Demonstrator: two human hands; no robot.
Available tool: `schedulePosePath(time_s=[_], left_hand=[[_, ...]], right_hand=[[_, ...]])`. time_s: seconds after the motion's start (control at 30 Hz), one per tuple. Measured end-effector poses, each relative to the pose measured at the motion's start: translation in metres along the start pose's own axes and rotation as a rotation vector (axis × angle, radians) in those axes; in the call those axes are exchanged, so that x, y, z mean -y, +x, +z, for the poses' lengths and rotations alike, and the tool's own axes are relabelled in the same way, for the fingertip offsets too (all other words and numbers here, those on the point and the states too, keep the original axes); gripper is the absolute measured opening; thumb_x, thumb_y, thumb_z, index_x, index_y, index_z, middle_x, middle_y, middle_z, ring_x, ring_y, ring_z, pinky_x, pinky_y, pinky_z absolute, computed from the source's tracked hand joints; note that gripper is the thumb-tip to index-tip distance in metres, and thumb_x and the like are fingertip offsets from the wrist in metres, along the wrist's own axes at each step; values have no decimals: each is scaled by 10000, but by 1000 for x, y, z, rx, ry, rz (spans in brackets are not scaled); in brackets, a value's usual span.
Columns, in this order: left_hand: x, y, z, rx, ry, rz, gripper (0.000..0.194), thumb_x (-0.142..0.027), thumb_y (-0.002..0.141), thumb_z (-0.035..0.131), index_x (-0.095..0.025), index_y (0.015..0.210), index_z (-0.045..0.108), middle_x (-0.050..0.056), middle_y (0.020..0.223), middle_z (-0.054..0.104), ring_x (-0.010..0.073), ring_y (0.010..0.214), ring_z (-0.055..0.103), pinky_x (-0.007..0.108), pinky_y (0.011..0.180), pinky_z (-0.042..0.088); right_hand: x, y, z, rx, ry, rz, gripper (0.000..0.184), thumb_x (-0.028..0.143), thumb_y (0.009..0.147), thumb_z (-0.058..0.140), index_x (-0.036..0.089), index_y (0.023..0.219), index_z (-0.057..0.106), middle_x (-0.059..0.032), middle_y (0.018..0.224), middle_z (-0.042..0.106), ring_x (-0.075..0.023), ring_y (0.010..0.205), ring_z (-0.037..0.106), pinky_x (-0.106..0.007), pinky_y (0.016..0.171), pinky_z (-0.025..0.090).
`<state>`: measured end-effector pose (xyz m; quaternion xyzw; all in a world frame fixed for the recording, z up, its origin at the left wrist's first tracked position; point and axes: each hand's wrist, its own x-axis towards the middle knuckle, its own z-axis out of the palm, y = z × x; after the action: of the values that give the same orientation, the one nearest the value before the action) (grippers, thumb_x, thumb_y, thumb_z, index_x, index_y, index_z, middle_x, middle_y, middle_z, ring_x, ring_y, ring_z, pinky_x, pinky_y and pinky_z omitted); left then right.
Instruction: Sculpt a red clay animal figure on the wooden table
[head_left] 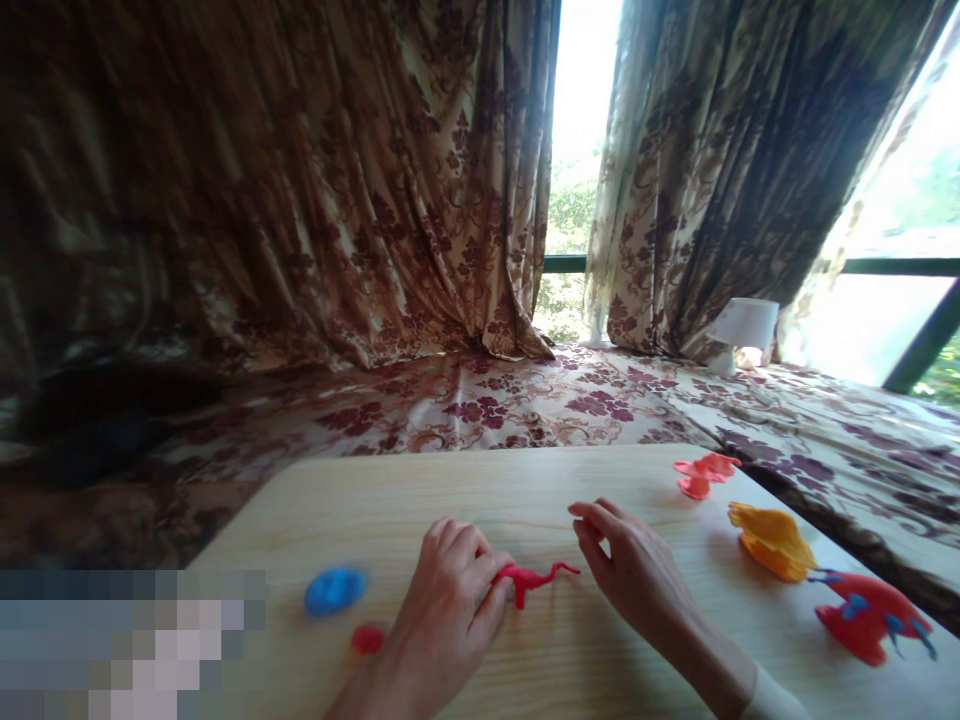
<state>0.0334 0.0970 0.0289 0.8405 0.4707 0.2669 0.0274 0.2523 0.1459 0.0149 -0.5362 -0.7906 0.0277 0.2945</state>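
Note:
A small red clay figure (pixel 531 580) with a short leg and a thin, wavy tail is over the light wooden table (pixel 360 490). My left hand (pixel 459 610) pinches its left end between thumb and fingers, which hide that part. Just beyond the tail tip is my right hand (pixel 630 565), its fingers loosely stretched out, with nothing visible in them. To the left of my left hand lie a flat blue clay piece (pixel 335 592) and a little red lump (pixel 367 639), both slightly blurred.
Along the table's right side stand a coral clay shape (pixel 701 475), a yellow one (pixel 772 542) and a red one with blue parts (pixel 870 615). Floral cloth (pixel 487 405) spreads behind the table, below curtains (pixel 420 180). A white lamp (pixel 750 325) stands far right.

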Motion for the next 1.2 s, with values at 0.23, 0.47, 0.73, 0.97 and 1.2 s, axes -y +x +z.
schedulePosePath(time_s=[0.23,0.47,0.73,0.97,1.2], left_hand=[[-3,1,-1,22,6,-17,177,-184,880,488,-207,942,652,41,858,588,205,872,511,458,906,374],[-4,1,-4,5,-47,-56,187,-224,834,567,-191,992,661,43,899,626,217,926,534,480,971,342],[22,3,-22,-228,-66,-115,208,-239,875,494,-169,926,682,58,854,669,224,892,555,445,885,400],[31,2,-32,-372,-100,-219,221,-252,888,479,-199,896,693,49,841,672,213,880,562,404,852,435],[35,0,-37,-534,-247,-346,249,-326,892,469,-191,909,678,68,914,684,225,940,591,393,879,455]], right_hand=[[4,-1,0,23,-20,-12,310,257,912,367,185,1006,653,-56,826,679,-213,751,661,-323,658,481],[4,-1,-1,32,-8,-11,295,244,909,383,179,986,661,-56,810,670,-219,744,658,-335,663,485],[10,-3,-2,4,136,-131,246,215,926,417,196,976,658,-63,881,664,-204,806,634,-331,729,491],[52,-9,9,127,321,-350,197,163,880,571,248,1038,654,-50,980,664,-215,923,579,-337,820,469],[48,2,4,123,625,-69,250,381,897,533,206,842,703,-46,787,665,-216,758,595,-315,700,465]])
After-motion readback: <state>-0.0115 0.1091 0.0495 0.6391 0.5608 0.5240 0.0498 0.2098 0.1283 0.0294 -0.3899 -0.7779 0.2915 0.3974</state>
